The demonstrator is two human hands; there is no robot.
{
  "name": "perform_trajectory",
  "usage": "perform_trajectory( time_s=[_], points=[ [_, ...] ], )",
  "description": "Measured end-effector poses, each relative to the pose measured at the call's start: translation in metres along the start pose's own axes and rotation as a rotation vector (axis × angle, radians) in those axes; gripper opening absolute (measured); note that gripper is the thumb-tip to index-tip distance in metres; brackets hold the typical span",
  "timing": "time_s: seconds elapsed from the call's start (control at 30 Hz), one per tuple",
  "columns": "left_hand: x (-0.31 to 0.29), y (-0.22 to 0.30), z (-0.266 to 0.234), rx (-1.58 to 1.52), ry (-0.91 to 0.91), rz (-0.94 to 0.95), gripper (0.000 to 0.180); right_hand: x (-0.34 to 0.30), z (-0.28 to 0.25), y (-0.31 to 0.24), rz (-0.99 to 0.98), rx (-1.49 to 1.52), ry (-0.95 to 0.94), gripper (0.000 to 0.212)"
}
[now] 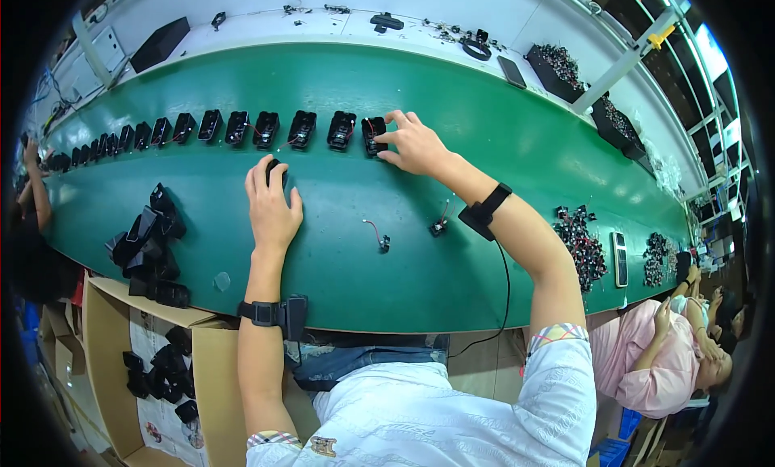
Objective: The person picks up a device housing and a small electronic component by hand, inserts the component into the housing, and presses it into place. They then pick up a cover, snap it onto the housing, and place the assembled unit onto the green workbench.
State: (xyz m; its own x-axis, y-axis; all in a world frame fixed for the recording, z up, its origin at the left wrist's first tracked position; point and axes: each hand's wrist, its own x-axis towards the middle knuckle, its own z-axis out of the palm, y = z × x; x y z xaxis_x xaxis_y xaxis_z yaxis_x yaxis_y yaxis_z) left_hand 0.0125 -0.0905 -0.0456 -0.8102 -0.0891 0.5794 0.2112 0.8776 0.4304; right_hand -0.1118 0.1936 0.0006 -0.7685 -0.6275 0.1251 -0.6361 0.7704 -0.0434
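Observation:
My right hand [418, 146] grips the end black plastic housing [371, 134] of a long row, thumb and fingers at its right side. A red wire shows inside that housing. Lower and to the left, my left hand [273, 209] has its fingers curled over a small black plastic piece [277, 173], mostly hidden under them. Beside the gripped housing stand more open black housings [341, 131], several with red wires. Between my forearms lie two small parts with wires, a wired connector [383, 242] and a black wired part [438, 227].
A pile of black housings [149, 241] lies left on the green table [347, 289]; a cardboard box [214, 386] with more stands below. Small wired parts [581, 245] and a phone [620, 259] lie right. Parts bins [557, 70] line the back shelf. Other people sit at both ends.

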Motion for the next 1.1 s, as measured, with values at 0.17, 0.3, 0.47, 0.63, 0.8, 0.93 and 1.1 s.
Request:
perform_trajectory(
  time_s=[0.17, 0.3, 0.47, 0.63, 0.8, 0.93, 1.1],
  points=[
    [-0.001, -0.004, 0.005, -0.026, -0.013, 0.007, 0.037, 0.014, 0.005, 0.002, -0.041, -0.008, 0.045, 0.034],
    [0.002, -0.001, 0.003, -0.006, -0.001, 0.014, 0.036, 0.025, 0.002, 0.012, -0.054, 0.123, -0.087, 0.030],
    [0.003, -0.003, 0.002, 0.005, 0.013, -0.052, 0.041, 0.034, 0.002, 0.007, -0.039, 0.141, -0.089, 0.032],
    [-0.001, -0.013, 0.006, -0.050, 0.025, -0.143, 0.049, 0.034, -0.002, 0.019, -0.072, 0.222, -0.015, 0.038],
    [-0.001, -0.011, 0.007, -0.080, 0.015, -0.138, 0.050, 0.015, -0.022, 0.022, 0.214, 1.151, 0.069, 0.040],
    [-0.001, -0.012, 0.008, -0.081, -0.008, -0.129, 0.050, -0.001, -0.030, 0.016, 0.286, 1.618, 0.051, 0.040],
    [0.000, -0.009, 0.008, -0.081, -0.012, -0.128, 0.050, -0.011, -0.033, 0.007, 0.259, 1.789, 0.028, 0.044]
  ],
)
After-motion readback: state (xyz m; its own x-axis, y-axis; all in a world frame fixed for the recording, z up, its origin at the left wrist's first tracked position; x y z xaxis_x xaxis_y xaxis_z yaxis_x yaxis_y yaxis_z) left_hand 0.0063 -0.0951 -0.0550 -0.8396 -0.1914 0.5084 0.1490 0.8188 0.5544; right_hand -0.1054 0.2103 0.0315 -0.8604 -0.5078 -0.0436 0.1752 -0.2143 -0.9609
